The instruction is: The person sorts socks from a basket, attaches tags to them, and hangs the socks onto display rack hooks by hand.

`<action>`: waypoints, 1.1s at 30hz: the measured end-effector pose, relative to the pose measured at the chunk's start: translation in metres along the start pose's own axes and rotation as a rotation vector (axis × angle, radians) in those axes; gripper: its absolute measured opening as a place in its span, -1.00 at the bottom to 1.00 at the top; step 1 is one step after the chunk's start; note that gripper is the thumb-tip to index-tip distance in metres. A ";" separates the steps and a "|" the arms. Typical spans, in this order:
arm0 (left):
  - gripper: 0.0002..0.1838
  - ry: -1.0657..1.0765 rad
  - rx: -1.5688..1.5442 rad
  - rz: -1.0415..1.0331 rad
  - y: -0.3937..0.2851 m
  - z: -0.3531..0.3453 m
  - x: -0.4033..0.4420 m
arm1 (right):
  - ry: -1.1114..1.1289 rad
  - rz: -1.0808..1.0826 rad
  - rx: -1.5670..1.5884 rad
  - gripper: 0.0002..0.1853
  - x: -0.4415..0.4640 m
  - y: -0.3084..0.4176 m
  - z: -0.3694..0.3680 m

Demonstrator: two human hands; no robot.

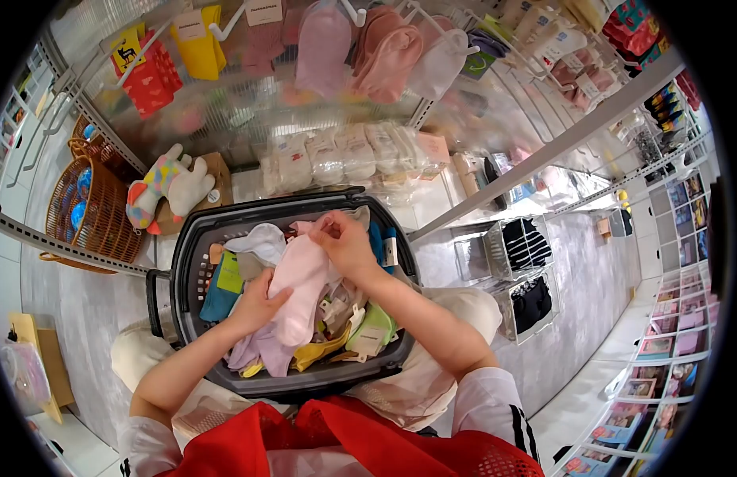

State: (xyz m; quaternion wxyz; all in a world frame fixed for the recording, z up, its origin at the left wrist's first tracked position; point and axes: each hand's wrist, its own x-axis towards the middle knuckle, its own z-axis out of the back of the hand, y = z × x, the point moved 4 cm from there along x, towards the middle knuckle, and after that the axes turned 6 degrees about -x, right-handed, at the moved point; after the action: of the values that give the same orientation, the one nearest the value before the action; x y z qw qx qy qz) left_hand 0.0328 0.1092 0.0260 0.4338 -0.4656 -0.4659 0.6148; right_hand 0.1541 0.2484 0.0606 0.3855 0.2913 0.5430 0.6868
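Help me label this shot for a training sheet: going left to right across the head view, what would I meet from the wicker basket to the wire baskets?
Wicker basket → plush toy → left hand → pink sock → right hand → wire baskets.

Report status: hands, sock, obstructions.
Left hand gripping pink sock. Right hand curled at its upper end. Other socks crowd basket below; nothing seen blocking hands.

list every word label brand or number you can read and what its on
No text is clear enough to quote.
White tag on yellow socks: print too small.
Yellow tag, animal figure: no legible word.
Green label in black basket: blurred.
Pale tag on green socks: blurred.
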 end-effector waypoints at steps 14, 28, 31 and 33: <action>-0.69 -0.022 0.129 -0.018 -0.004 0.006 -0.001 | -0.065 -0.072 0.216 -0.88 0.020 0.003 0.035; -0.78 0.031 -0.119 0.088 0.019 0.003 0.002 | 0.067 -0.125 0.289 -0.86 0.030 0.020 0.049; -0.81 0.090 -0.081 0.127 0.019 0.002 0.000 | 0.302 -0.224 0.489 -0.87 0.032 0.009 0.053; -0.81 0.098 -0.077 0.138 0.022 0.001 0.000 | 0.498 -0.295 0.718 -0.87 0.031 0.013 0.050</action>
State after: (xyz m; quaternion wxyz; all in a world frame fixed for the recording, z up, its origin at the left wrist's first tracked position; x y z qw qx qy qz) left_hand 0.0298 0.1050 0.0047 0.3944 -0.5423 -0.4342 0.6015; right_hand 0.1755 0.2991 0.0849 0.2115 0.1522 0.8583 0.4421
